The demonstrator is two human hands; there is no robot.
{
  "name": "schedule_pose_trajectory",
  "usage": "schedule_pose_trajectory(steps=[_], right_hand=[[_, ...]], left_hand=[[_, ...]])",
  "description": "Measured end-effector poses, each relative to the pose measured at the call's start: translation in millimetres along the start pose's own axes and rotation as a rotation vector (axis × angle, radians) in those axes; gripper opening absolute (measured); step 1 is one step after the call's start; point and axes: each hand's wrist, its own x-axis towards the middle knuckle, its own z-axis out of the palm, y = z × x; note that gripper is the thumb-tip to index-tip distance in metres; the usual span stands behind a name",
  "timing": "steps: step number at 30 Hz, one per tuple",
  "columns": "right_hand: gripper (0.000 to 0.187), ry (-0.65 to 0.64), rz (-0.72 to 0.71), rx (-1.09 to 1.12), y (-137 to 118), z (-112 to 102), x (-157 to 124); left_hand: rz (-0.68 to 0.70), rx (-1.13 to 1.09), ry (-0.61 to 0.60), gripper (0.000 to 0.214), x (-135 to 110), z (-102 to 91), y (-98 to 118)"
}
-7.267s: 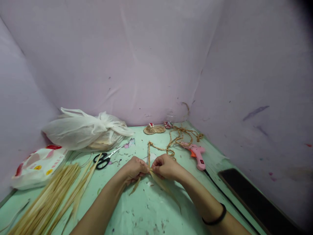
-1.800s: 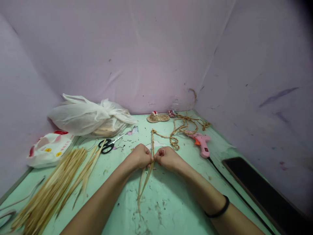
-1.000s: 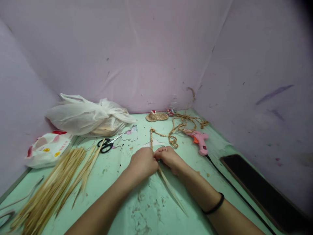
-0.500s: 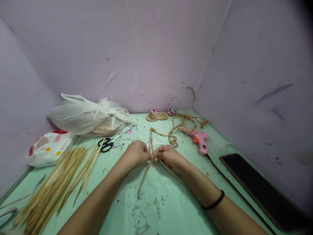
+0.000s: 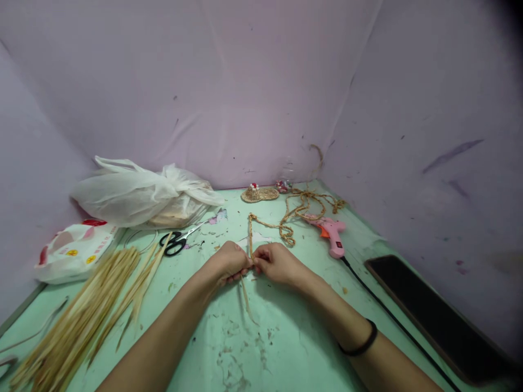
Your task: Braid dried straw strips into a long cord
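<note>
My left hand (image 5: 229, 262) and my right hand (image 5: 278, 263) meet at the middle of the green table (image 5: 286, 348), both pinched on the near end of a braided straw cord (image 5: 250, 234). The braid runs away from me, bends right and ends in loose coils (image 5: 304, 204) at the back. Loose straw strands (image 5: 246, 298) hang from my fingers toward me and lie on the table. A black band sits on my right wrist.
A bundle of straw strips (image 5: 81, 316) lies at the left, black scissors (image 5: 175, 242) behind it. White plastic bags (image 5: 139, 193) (image 5: 71, 253) stand at the back left. A pink glue gun (image 5: 332, 235) with a black cable, a small woven disc (image 5: 257, 194) and a dark flat slab (image 5: 433, 316) are at the right.
The loose strands have swung from side to side under my hands and now point toward me. Both hands stayed pinched together at the braid's end.
</note>
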Motion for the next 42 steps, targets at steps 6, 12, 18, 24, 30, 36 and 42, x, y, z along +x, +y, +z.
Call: schedule_pose_trajectory(steps=[6, 12, 18, 24, 30, 36, 42], right_hand=[[0.018, 0.087, -0.04, -0.405, -21, -10, -13], [0.016, 0.145, 0.132, -0.48, -34, -13, -19], [0.019, 0.125, 0.119, -0.589, -52, -3, -26], [0.018, 0.132, 0.035, -0.522, -51, -4, -27], [0.014, 0.075, 0.081, -0.178, -35, -22, -18], [0.008, 0.123, 0.39, 0.51, -26, -23, -8], [0.018, -0.005, 0.421, 0.473, -32, -4, -7]], left_hand=[[0.067, -0.047, 0.038, 0.008, 1, 5.3, -2], [0.11, -0.069, 0.047, 0.011, -3, 5.8, 0], [0.074, -0.236, -0.049, 0.006, 3, 1.1, -8], [0.153, -0.349, -0.2, 0.005, 4, -10.1, -12], [0.145, -0.307, -0.202, 0.011, 9, -17.2, -15], [0.159, -0.317, -0.27, 0.011, 7, -17.1, -12], [0.157, -0.24, -0.207, 0.009, 11, -15.1, -14]])
